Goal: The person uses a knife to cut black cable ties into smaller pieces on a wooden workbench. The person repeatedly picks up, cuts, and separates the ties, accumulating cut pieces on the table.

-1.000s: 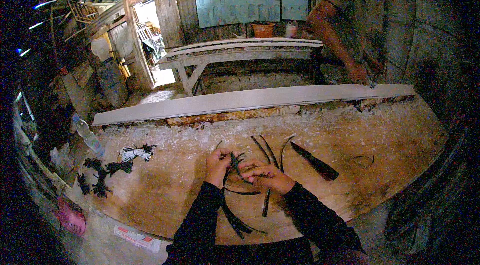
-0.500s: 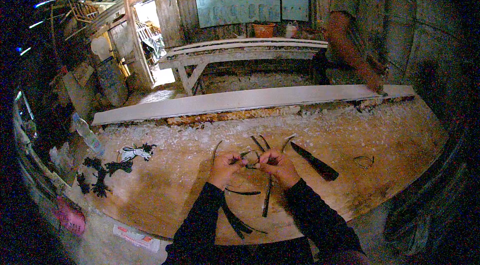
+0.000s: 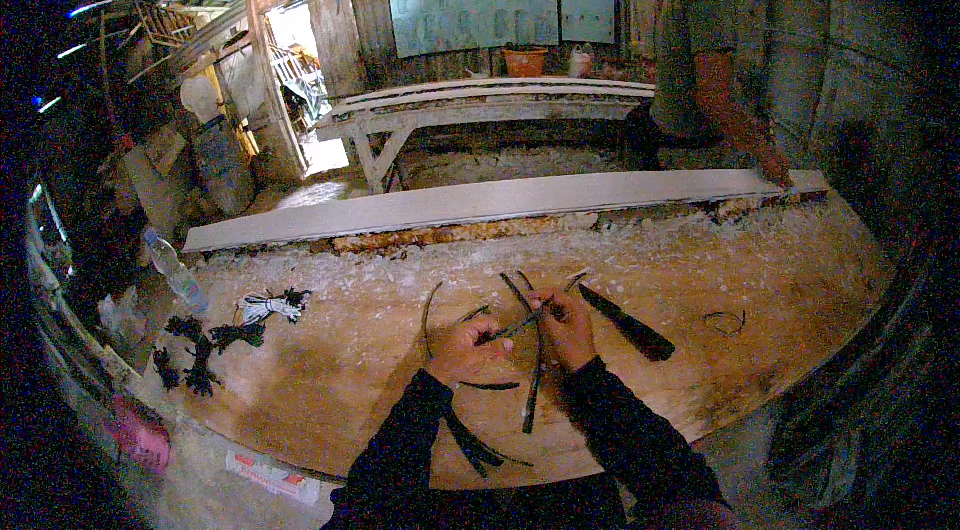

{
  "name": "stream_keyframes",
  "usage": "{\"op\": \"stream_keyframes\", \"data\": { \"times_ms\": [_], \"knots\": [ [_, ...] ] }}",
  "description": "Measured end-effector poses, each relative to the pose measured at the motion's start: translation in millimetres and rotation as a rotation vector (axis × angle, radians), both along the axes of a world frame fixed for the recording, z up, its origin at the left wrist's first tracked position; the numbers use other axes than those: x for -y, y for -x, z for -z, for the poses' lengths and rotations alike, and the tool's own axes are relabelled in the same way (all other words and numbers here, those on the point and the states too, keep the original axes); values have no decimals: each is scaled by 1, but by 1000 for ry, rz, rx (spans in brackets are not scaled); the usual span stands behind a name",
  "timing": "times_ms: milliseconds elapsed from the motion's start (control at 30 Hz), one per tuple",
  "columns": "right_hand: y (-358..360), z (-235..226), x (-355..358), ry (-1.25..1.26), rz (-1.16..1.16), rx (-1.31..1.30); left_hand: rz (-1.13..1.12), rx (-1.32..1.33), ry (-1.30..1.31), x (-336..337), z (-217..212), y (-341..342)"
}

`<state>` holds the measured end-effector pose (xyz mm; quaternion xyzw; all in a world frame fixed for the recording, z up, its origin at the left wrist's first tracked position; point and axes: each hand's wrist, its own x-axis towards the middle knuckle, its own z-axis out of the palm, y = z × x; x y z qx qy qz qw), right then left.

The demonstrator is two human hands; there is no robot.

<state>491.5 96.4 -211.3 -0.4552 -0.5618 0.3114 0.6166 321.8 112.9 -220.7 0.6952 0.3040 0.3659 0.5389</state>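
Note:
Above the middle of a wooden tabletop point(image 3: 350, 370), a thin dark strip point(image 3: 518, 324) runs between my two hands. My left hand point(image 3: 465, 348) is closed on its left end, and the fingers of my right hand point(image 3: 566, 328) pinch its right end. Around my hands lie several more dark strips: a long straight one point(image 3: 531, 405) beneath my right hand, a short one point(image 3: 490, 386) by my left wrist, and a curved bunch point(image 3: 468, 442) near the front edge. Right of my right hand rests a broad, tapered black piece point(image 3: 630, 325).
Black cord bundles point(image 3: 200, 355) and a white one point(image 3: 270, 306) lie at left, near a clear plastic bottle point(image 3: 172, 270). A thin loop point(image 3: 725, 322) lies at right. Along the far edge stretches a long white board point(image 3: 480, 198), with a co-worker's hand point(image 3: 774, 168) on its right end.
My hands have moved slightly apart, and the strip now shows stretched between them. The co-worker's hand has shifted right along the white board.

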Motion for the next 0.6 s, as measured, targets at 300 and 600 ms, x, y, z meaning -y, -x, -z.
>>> {"op": "stream_keyframes", "data": {
  "times_ms": [300,600],
  "knots": [
    [2,-8,11,-8,-134,194,-595,155,-117,-16,-2,11],
    [22,-15,26,147,-729,155,-659,17,-80,-14,-10,22]
  ]
}}
